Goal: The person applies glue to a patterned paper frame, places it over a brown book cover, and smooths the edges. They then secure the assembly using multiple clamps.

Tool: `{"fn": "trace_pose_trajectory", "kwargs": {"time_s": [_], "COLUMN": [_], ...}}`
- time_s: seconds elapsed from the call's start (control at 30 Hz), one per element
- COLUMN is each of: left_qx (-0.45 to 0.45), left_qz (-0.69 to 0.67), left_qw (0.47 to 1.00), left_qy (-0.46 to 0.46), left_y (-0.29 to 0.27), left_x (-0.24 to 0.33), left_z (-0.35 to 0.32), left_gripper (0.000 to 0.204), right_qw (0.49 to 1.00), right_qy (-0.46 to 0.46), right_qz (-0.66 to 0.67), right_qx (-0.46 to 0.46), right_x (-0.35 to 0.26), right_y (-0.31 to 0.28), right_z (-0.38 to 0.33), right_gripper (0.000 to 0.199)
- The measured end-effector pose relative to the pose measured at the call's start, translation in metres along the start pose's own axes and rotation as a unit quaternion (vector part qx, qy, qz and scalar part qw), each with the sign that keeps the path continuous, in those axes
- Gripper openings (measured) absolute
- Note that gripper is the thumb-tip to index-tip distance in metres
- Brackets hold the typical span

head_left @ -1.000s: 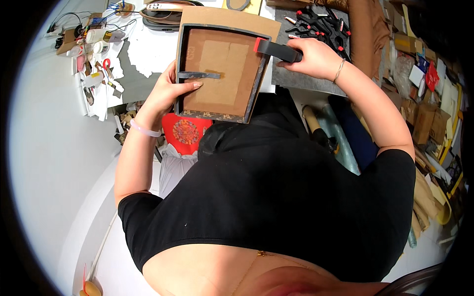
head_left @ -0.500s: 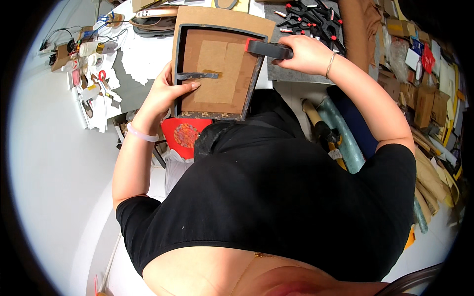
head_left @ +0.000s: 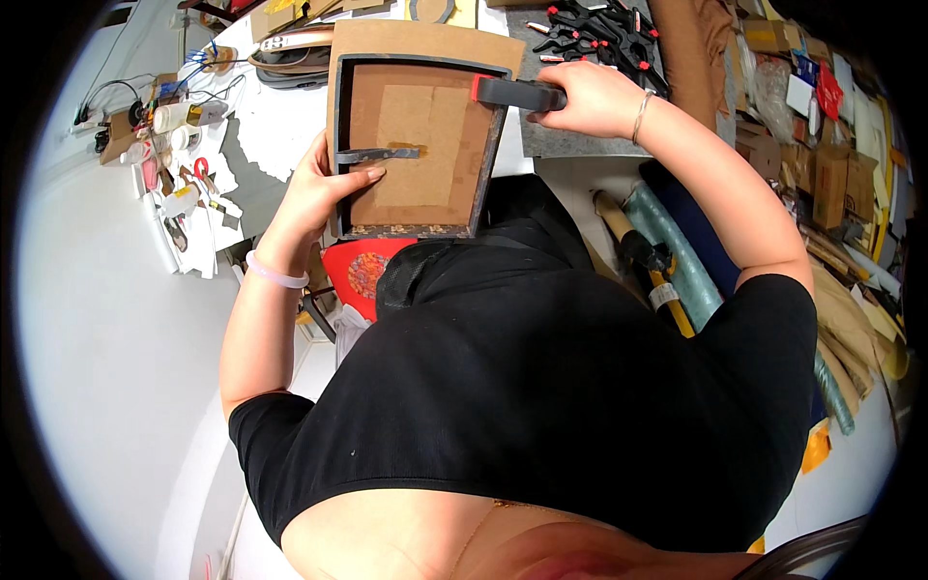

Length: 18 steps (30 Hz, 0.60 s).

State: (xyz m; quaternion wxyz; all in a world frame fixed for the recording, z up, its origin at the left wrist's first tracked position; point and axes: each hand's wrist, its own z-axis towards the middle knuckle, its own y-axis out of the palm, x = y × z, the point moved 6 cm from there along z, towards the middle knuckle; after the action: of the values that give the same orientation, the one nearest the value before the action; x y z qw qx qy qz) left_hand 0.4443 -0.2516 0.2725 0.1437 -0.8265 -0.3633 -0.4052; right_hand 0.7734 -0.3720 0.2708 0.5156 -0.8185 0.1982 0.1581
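Observation:
A shallow dark-rimmed case or frame, with a brown back and a lighter tan panel inside, is held upright over the table's near edge. A tan board sticks out past its top. My left hand grips its left side, thumb over the rim. Beside that thumb, a short dark strip crosses from the left rim inward. My right hand is closed round the handles of a black spring clamp, whose red-padded jaw sits at the upper right rim. Whether the jaws press there I cannot tell.
A heap of black clamps with red tips lies on the grey mat at the back right. Bottles and tools crowd the table's left. A red patterned seat is below. Rolls stand at right, near piled boxes.
The case and both hands have shifted slightly left in the picture, along with the surroundings. The clamp stays at the upper right rim, and both holds look the same.

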Motion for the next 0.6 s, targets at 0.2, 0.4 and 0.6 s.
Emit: {"fn": "trace_pose_trajectory", "kwargs": {"time_s": [0.2, 0.4, 0.6], "left_qx": [-0.009, -0.045, -0.036], "left_qz": [0.007, 0.016, -0.029], "left_qw": [1.000, 0.999, 0.999], "left_qy": [0.003, 0.021, -0.010], "left_y": [-0.001, 0.004, 0.009], "left_x": [0.000, 0.000, -0.022], "left_z": [0.002, 0.016, 0.024], "left_gripper": [0.063, 0.059, 0.052], "right_qw": [1.000, 0.999, 0.987], "right_qy": [0.016, 0.053, 0.086], "right_qz": [0.005, 0.006, 0.125], "right_qx": [0.004, 0.003, -0.045], "right_x": [0.001, 0.008, 0.039], "right_y": [0.009, 0.012, 0.007], "right_z": [-0.002, -0.013, -0.015], "right_gripper": [0.046, 0.054, 0.095]}}
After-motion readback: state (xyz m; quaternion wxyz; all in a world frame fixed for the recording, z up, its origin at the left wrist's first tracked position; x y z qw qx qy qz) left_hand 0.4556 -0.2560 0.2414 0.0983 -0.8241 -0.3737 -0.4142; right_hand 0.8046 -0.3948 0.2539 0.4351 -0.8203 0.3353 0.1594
